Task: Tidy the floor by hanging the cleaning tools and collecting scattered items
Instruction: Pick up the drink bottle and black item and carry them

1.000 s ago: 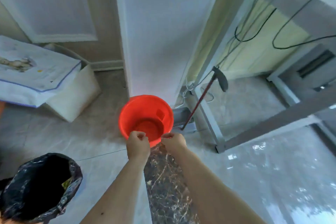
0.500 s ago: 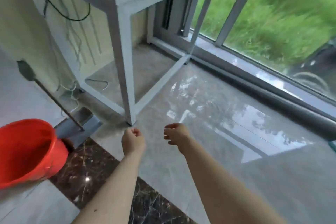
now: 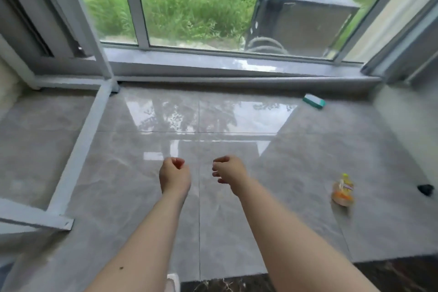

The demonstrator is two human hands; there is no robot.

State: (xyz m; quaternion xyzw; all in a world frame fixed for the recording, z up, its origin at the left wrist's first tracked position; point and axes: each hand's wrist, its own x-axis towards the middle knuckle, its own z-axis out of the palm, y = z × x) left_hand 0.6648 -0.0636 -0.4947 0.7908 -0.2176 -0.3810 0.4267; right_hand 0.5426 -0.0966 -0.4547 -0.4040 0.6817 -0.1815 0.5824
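Observation:
Both my arms reach out over the glossy grey floor tiles. My left hand (image 3: 175, 174) is curled into a fist and holds nothing. My right hand (image 3: 228, 170) hangs with loosely bent fingers, also empty. A green and white sponge (image 3: 314, 101) lies on the floor by the window sill, far right of my hands. A small orange and yellow bottle (image 3: 343, 191) lies on the tiles to the right of my right hand. A small black object (image 3: 426, 189) sits further right, near the wall.
A white metal table frame (image 3: 78, 149) stands at the left, its leg and floor rails close to my left arm. A low window sill (image 3: 237, 67) runs across the far side, with glass above it. Dark marble tile (image 3: 391, 275) borders the near edge.
The view has swung right, from the red bucket and mop by the wall to the window area. My hands let go of the bucket's rim and are now empty.

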